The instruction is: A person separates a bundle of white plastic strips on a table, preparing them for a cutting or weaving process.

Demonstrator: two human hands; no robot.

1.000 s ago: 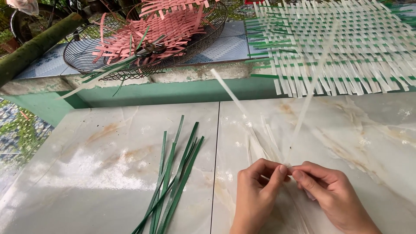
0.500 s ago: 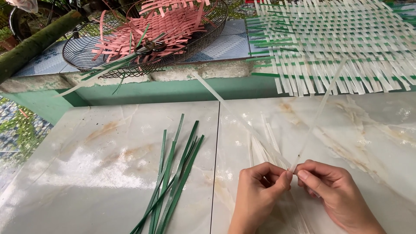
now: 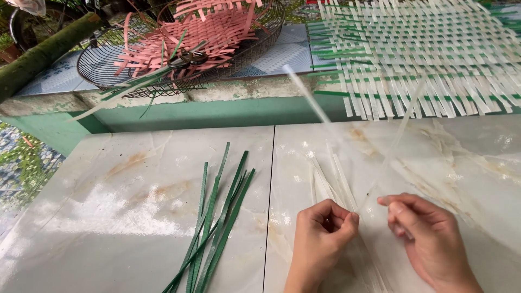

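Note:
My left hand [image 3: 321, 234] is curled shut low in the middle, pinching a thin white plastic strip [image 3: 307, 94] that rises blurred toward the far ledge. My right hand [image 3: 424, 240] sits just to the right, thumb and forefinger pinching a second white strip [image 3: 407, 112] that angles up and right. The two hands are a short gap apart. Under and between them lie a few loose white strips [image 3: 329, 177] on the marble tile floor [image 3: 119, 211]. A bundle of dark green strips [image 3: 216, 218] lies to the left of my left hand.
A half-woven white and green mat [image 3: 423, 54] lies on the raised ledge at top right. A black wire basket [image 3: 179, 49] with pink woven strips and scissors sits on the ledge at top left. The green ledge wall [image 3: 217, 114] borders the tiles.
My hands have drawn apart; they were touching around one point before. The two white strips have swung and now spread out in a V from the hands.

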